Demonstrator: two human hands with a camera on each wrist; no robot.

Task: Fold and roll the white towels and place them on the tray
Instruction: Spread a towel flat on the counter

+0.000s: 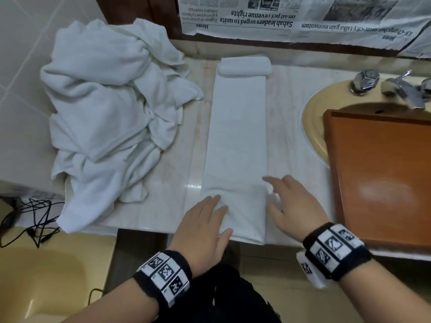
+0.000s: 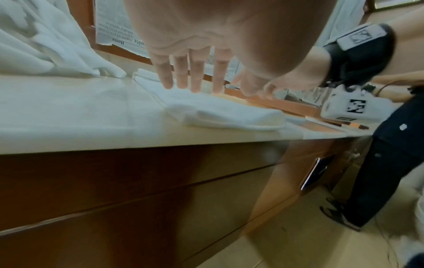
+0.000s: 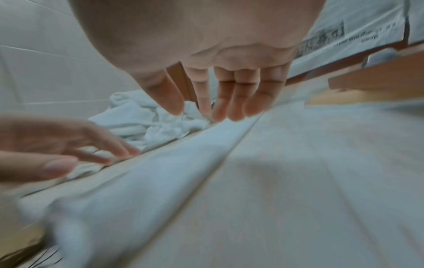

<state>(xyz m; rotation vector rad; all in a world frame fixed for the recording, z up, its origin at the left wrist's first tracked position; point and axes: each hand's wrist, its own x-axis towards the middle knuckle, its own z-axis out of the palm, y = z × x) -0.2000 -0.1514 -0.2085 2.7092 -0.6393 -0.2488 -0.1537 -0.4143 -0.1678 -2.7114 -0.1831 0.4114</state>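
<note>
The folded towel strip [image 1: 238,145] runs lengthwise from the countertop's [image 1: 170,183] front edge toward its back. My left hand [image 1: 205,227] and right hand [image 1: 291,206] rest flat, fingers spread, on its near end.

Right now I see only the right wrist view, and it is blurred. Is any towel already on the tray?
Observer: No. In the head view, the part of the tray that is in frame shows only bare wood.
Operator: Where does the tray sit?
Observer: It lies across the sink, to the right of the folded towel.
Operator: Is any towel rolled yet?
Observer: Yes, one roll lies at the far end of the folded towel.
</note>
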